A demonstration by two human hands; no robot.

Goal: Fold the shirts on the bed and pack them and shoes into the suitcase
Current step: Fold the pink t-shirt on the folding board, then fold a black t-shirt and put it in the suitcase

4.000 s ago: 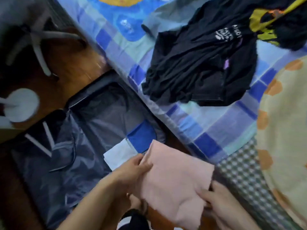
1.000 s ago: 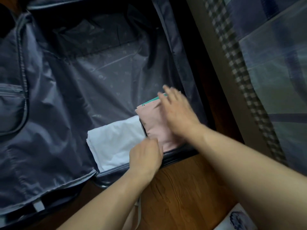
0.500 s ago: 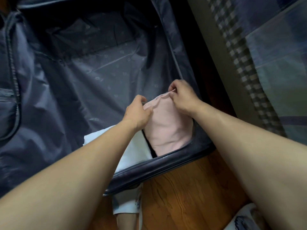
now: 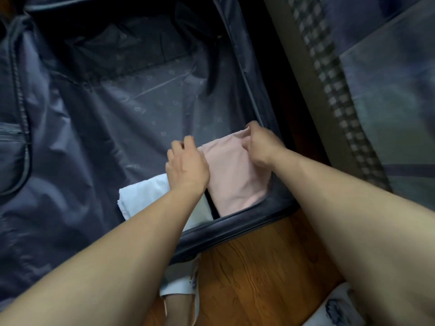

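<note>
**Two shirts in, packing barely begun**

The folded pale-pink cotton shirt [image 4: 235,175] lies in the near right corner of the open grey fabric-lined suitcase [image 4: 230,229], just beside a folded white shirt [image 4: 143,196]. The right hand [image 4: 263,147] pinches the pink shirt's far edge; the left hand [image 4: 186,165] has curled fingers at its left corner (grip unclear). Most of the suitcase holds nothing; no shoes show inside.

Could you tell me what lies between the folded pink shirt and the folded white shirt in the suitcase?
In the head view, only a narrow dark gap separates the pink shirt from the white shirt; farther up, the left hand covers that stretch.
</note>
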